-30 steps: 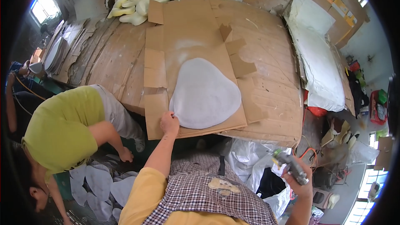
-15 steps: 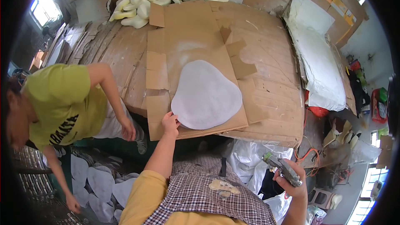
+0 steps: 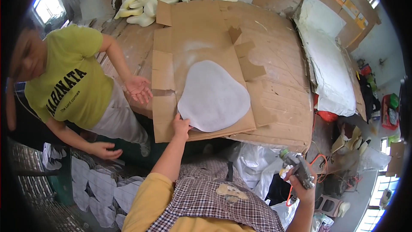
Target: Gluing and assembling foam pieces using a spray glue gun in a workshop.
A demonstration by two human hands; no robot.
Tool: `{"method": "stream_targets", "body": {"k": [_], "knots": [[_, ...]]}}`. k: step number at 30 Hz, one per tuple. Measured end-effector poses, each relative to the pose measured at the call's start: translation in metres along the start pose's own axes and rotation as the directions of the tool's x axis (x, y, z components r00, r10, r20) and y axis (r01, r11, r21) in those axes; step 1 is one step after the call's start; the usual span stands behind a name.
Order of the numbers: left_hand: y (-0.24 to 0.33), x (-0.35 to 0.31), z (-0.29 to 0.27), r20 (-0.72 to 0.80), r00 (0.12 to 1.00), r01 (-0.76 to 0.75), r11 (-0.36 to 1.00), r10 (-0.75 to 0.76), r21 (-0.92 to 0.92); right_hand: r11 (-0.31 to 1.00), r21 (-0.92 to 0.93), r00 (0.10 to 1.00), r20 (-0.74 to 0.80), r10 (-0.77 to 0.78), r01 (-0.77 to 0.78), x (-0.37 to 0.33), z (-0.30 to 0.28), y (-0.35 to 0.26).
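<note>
A light grey, rounded triangular pad lies flat at the near end of an unfolded cardboard sheet. My left hand pinches the pad's lower left edge between thumb and fingers. Off to the right, beyond the table's front edge, my right hand is wrapped round a spray gun, with an orange hose beside it. The gun is held apart from the pad.
Cream foam seat pieces are heaped at the far left of the cardboard-covered table. A co-worker in a yellow-green shirt stands at left, near grey pads on a wire rack. Silvery plastic hangs below the front edge.
The co-worker has straightened up from bending over the rack, both hands now raised and spread. My right hand and the spray gun have shifted slightly. My left hand stays at the pad's edge.
</note>
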State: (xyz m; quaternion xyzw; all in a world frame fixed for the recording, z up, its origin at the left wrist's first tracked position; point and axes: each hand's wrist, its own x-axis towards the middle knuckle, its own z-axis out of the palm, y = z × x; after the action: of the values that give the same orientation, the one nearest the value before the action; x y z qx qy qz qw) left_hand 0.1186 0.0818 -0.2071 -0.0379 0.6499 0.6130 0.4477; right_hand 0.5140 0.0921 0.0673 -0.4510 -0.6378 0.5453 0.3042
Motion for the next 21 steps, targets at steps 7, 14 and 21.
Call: {"method": "stream_targets", "body": {"k": [7, 14, 21], "knots": [[0.049, -0.018, 0.018, 0.252, 0.943, -0.133, 0.942, 0.216, -0.308, 0.998, 0.021, 0.991, 0.119, -0.054, 0.051, -0.001, -0.003, -0.002], [0.186, -0.103, -0.005, 0.18, 0.742, -0.371, 0.619, 0.646, -0.692, 0.991, -0.124, 0.993, 0.095, 0.064, -0.052, -0.006, -0.017, -0.012], [0.212, -0.119, -0.09, -0.113, 0.726, -0.563, 0.493, 0.678, -0.663, 0.989, -0.141, 0.998, 0.048, 0.051, -0.043, -0.015, -0.011, -0.026]]}}
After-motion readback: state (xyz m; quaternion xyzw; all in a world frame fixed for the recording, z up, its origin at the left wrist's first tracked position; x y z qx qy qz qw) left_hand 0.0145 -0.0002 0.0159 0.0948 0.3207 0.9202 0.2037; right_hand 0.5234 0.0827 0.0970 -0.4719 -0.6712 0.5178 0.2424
